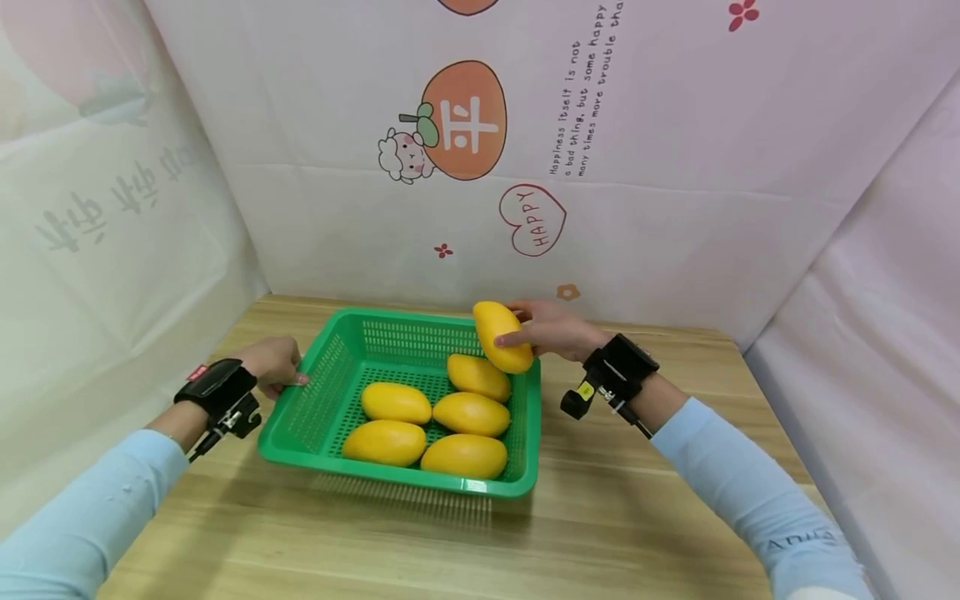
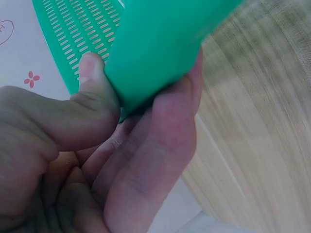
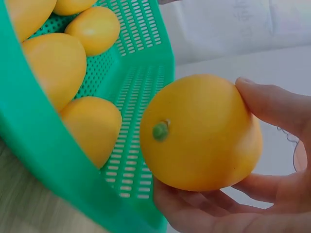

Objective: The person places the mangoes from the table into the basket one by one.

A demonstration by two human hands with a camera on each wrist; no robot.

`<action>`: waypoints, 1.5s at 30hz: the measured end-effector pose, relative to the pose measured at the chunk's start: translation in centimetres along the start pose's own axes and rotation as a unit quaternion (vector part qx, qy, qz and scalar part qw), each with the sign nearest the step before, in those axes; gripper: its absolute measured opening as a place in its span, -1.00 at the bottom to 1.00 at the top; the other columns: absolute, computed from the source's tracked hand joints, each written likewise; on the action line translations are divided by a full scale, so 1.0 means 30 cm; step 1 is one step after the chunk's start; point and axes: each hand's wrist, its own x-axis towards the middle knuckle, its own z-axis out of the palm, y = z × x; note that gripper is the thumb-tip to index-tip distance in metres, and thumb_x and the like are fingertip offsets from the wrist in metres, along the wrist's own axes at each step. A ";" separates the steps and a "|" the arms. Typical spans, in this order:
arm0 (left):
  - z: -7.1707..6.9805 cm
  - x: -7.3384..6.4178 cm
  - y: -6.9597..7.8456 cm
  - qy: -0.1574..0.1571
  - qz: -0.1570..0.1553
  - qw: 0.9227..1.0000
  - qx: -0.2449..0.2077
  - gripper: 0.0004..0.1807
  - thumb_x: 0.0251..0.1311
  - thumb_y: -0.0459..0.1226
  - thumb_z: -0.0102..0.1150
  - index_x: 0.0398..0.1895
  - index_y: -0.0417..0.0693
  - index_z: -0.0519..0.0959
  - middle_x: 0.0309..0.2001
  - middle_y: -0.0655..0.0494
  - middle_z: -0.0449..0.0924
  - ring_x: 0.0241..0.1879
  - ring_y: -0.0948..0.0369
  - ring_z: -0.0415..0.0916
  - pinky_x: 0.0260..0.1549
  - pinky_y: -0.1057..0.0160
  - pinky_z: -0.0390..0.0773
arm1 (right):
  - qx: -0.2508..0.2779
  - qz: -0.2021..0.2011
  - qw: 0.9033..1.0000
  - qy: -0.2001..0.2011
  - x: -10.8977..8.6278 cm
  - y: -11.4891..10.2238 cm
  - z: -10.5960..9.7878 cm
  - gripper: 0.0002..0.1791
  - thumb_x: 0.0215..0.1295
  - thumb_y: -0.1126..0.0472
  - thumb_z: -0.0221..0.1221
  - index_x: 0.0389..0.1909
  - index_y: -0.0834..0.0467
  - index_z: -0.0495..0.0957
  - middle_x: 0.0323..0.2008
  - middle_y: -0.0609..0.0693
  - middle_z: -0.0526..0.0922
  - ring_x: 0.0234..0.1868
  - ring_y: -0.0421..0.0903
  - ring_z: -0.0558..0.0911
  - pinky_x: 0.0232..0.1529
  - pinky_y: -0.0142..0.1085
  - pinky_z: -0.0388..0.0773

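Note:
A green plastic basket (image 1: 420,477) with slotted walls holds several yellow mangoes (image 1: 465,457), mostly at its right side and front. My left hand (image 1: 275,363) grips the basket's left rim; in the left wrist view the thumb (image 2: 92,92) lies on the inner side and curled fingers sit beneath the rim. Over the basket's back right corner, my right hand (image 1: 553,328) holds another mango (image 1: 498,333) between thumb and fingers. The right wrist view shows this held mango (image 3: 201,133) with its green stem end facing the camera, above the slotted wall.
The basket stands on a wood-grain table (image 1: 615,517). A white printed cloth (image 1: 660,242) rises behind the table, and pale cloth walls (image 1: 885,275) stand at both sides. Each wrist wears a black strap with a small camera (image 1: 576,402).

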 end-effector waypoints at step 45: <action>-0.011 0.014 -0.011 -0.008 -0.004 1.000 -0.007 -0.55 0.35 -0.32 0.21 0.03 -0.68 0.49 -0.39 -0.19 0.57 -0.50 0.17 0.58 -0.51 0.29 0.70 | -0.177 -0.057 0.983 0.000 0.288 -0.119 0.274 -0.21 0.20 0.25 0.40 0.42 0.25 0.27 0.28 0.19 0.47 0.23 0.09 0.50 0.24 -0.19 0.50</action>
